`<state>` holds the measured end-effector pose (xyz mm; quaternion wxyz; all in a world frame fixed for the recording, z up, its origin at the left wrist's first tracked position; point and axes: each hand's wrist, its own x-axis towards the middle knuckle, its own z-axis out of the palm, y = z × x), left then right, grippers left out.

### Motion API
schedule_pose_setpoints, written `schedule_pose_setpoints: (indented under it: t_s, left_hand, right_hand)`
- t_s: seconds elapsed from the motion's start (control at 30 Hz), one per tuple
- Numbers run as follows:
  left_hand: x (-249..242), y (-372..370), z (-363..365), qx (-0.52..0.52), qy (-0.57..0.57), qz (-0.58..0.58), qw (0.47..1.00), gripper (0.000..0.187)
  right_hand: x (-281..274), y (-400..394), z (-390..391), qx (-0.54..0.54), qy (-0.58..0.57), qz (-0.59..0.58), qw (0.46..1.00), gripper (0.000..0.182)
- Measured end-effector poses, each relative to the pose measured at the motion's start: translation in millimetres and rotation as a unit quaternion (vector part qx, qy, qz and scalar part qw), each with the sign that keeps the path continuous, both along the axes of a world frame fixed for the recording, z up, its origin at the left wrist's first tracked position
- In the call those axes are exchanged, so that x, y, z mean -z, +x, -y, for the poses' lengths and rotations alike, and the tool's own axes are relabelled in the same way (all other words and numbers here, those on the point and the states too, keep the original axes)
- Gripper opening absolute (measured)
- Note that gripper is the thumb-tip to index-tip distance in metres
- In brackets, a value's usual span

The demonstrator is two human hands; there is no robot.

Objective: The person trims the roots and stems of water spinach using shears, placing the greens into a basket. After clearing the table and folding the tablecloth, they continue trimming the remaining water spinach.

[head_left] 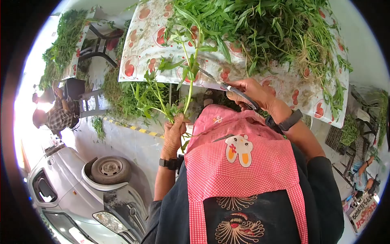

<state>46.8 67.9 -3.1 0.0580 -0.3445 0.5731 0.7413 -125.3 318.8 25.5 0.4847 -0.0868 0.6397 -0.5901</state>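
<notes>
My left hand (175, 132) is closed round the lower part of a leafy green plant stalk (190, 91), whose forked stems rise up over the table's near edge. In my right hand (256, 94) are scissors (243, 96) with dark handles. Their narrow blades point up and left, with the tips close beside the stalk. Beyond both hands, a large heap of the same kind of leafy greens (260, 30) covers much of the table (138, 49), which has a fruit-print cloth. Pale roots or thin stems show at the heap's right side.
More greens lie on the floor (144, 95) under the table edge and on another table (67, 40) at the left. A silver car (77, 175) stands at lower left. One person (59, 116) sits at far left, another (360, 175) at far right.
</notes>
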Motion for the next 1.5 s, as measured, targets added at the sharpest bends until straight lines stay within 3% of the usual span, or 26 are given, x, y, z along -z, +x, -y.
schedule_pose_setpoints:
  t_s: [0.23, 0.37, 0.47, 0.73, 0.87, 0.97, 1.07, 1.17, 1.27, 1.33, 1.37, 1.43, 1.5]
  left_hand:
    - [2, 5, 1, 0.060, -0.049, 0.008, 0.997, 0.035]
    - [-1, 3, 7, 0.069, -0.083, 0.016, 0.994, 0.033]
    - [1, 3, 14, 0.086, -0.118, 0.030, 0.989, 0.032]
    - [-16, -14, 19, 0.173, -0.149, 0.089, 0.970, 0.031]
    - [-12, -18, 39, 0.165, -0.040, 0.064, 0.983, 0.030]
    - [-9, -18, 56, -0.001, 0.188, 0.002, 0.982, 0.040]
    - [-10, -25, 68, -0.007, 0.260, -0.069, 0.963, 0.036]
    - [-13, -40, 71, 0.054, 0.259, -0.055, 0.963, 0.033]
    - [-13, -55, 58, 0.037, 0.205, -0.052, 0.977, 0.035]
    - [-10, -59, 58, 0.060, 0.183, -0.045, 0.980, 0.036]
    - [-11, -60, 56, 0.070, 0.154, -0.025, 0.985, 0.035]
    - [-10, -59, 55, 0.077, 0.138, -0.009, 0.987, 0.034]
    - [-5, -54, 54, 0.079, 0.131, -0.007, 0.988, 0.034]
  right_hand:
    - [-5, -8, 9, -0.041, 0.055, -0.012, 0.998, 0.052]
    - [19, -2, 3, -0.053, 0.045, -0.035, 0.997, 0.050]
    - [41, 6, -7, -0.026, 0.010, -0.018, 0.999, 0.047]
    - [36, 14, -27, 0.014, 0.003, 0.063, 0.998, 0.040]
    - [43, 3, -26, 0.065, -0.027, 0.076, 0.995, 0.037]
    - [30, 6, -23, 0.058, -0.007, 0.037, 0.998, 0.043]
    - [35, 9, -22, 0.037, 0.019, -0.026, 0.999, 0.049]
    - [34, 14, -17, 0.056, 0.048, -0.037, 0.997, 0.050]
    - [44, 19, -16, 0.072, 0.036, -0.006, 0.997, 0.050]
    - [41, 18, -16, 0.051, 0.075, -0.131, 0.987, 0.049]
    - [38, 15, -14, 0.054, 0.073, -0.141, 0.986, 0.049]
    - [33, 15, -12, 0.084, 0.053, -0.026, 0.995, 0.049]
    - [27, 11, -6, 0.081, 0.044, -0.062, 0.994, 0.049]
